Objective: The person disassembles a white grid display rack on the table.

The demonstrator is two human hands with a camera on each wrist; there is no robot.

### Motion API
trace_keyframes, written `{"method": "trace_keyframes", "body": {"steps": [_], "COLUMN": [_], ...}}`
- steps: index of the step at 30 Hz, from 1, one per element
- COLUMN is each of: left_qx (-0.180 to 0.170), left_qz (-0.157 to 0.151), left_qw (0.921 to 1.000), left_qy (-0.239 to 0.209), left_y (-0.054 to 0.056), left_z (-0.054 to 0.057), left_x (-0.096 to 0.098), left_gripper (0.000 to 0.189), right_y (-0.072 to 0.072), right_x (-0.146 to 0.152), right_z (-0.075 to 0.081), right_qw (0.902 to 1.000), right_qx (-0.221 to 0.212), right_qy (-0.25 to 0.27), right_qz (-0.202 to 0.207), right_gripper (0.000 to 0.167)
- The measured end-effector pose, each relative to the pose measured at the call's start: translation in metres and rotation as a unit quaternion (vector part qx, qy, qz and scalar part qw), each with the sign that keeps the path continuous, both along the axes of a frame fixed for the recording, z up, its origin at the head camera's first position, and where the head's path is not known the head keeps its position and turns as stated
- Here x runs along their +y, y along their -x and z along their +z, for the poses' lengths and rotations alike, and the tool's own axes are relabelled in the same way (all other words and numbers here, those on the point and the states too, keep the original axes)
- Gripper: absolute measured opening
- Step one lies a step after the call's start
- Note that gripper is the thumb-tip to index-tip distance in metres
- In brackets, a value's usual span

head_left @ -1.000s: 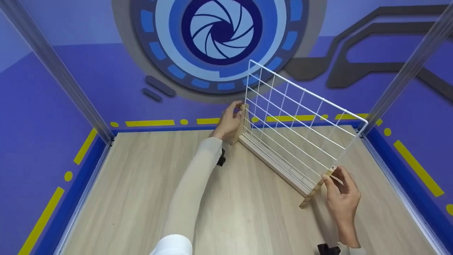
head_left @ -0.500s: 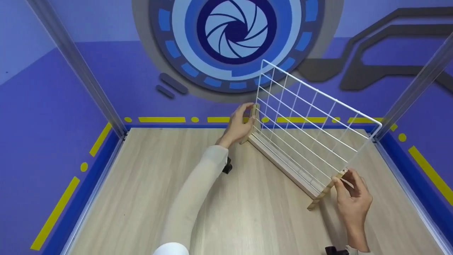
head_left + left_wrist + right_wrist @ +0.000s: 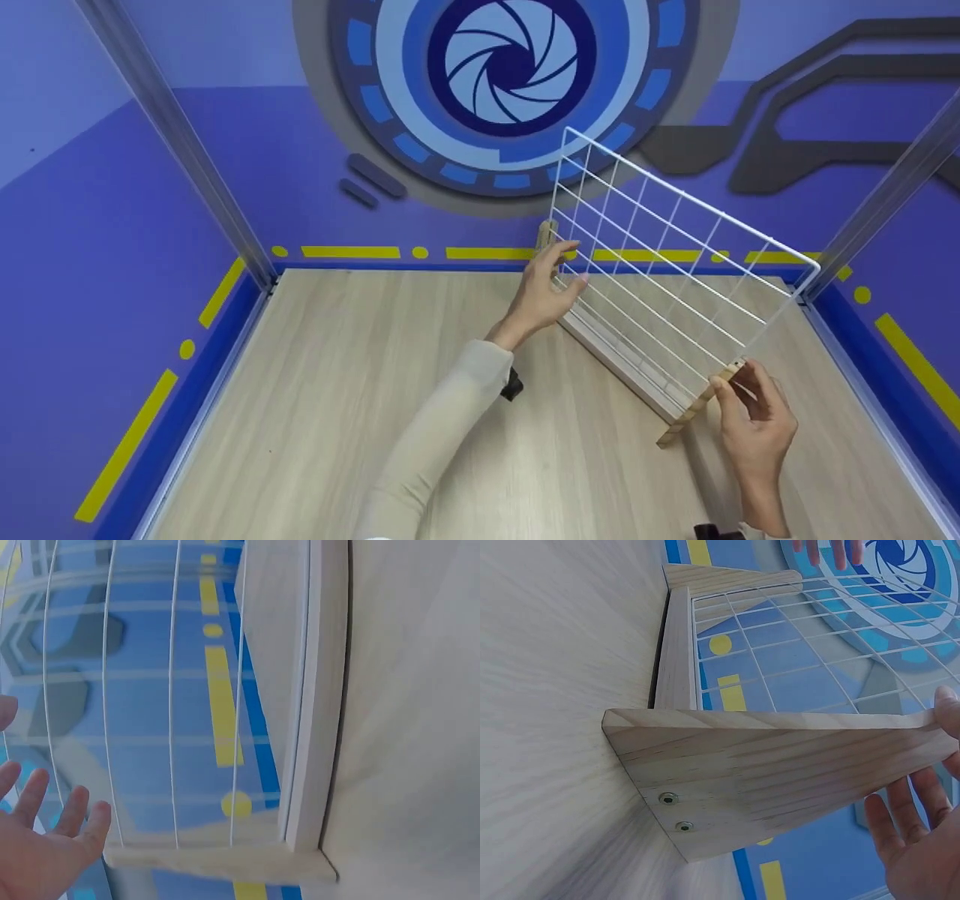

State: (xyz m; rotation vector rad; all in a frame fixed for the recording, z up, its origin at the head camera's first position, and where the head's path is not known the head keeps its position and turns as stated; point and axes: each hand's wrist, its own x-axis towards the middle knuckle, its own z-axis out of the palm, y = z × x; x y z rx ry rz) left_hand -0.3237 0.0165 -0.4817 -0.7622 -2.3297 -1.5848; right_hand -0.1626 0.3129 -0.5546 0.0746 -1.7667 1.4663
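A white wire grid panel point(image 3: 679, 217) stands upright in a wooden frame, its lower edge along a wooden bar point(image 3: 622, 367). My right hand point(image 3: 757, 435) pinches the upper end of the near wooden side piece point(image 3: 697, 405) between thumb and fingers. Two bolts point(image 3: 668, 799) show on this piece's outer face in the right wrist view. My left hand point(image 3: 544, 296) is in front of the grid's far end, fingers spread and holding nothing. It partly covers the far side piece point(image 3: 546, 232). Spread fingers of that hand also show beside the wires in the left wrist view.
The frame stands on a light wood-grain table point(image 3: 360, 390). Blue printed panels point(image 3: 225, 165) with yellow dashes enclose the back and sides, with metal posts point(image 3: 180, 150) at the corners.
My left hand has let go of the far side piece and moved right, toward the grid. The right hand keeps its hold. The head view has turned slightly left.
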Motion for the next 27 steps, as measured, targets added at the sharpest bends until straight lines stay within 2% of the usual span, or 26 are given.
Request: {"method": "trace_keyframes", "body": {"steps": [5,12,24,27], "left_qx": [0.047,0.08,0.102,0.097], "left_qz": [0.001,-0.008,-0.007,-0.004], "left_qw": [0.9989,0.9967,0.9948,0.9952], "left_qy": [0.007,-0.004,0.005,0.009], "left_y": [-0.009,-0.018,-0.024,-0.024], "left_z": [-0.004,-0.005,-0.009,-0.01], "left_x": [0.021,0.041,0.061,0.064], "left_gripper": [0.059,0.062,0.062,0.062], "right_y": [0.002,0.001,0.003,0.003], "right_x": [0.001,-0.002,0.001,0.001], "right_z": [-0.003,-0.002,-0.005,-0.004], "right_qw": [0.9999,1.0,0.9999,1.0], "right_qx": [0.003,0.0,0.006,0.003], "right_qy": [0.01,0.007,0.008,0.004], "right_qz": [0.003,-0.003,0.002,-0.001], "right_gripper": [0.052,0.051,0.052,0.053]}}
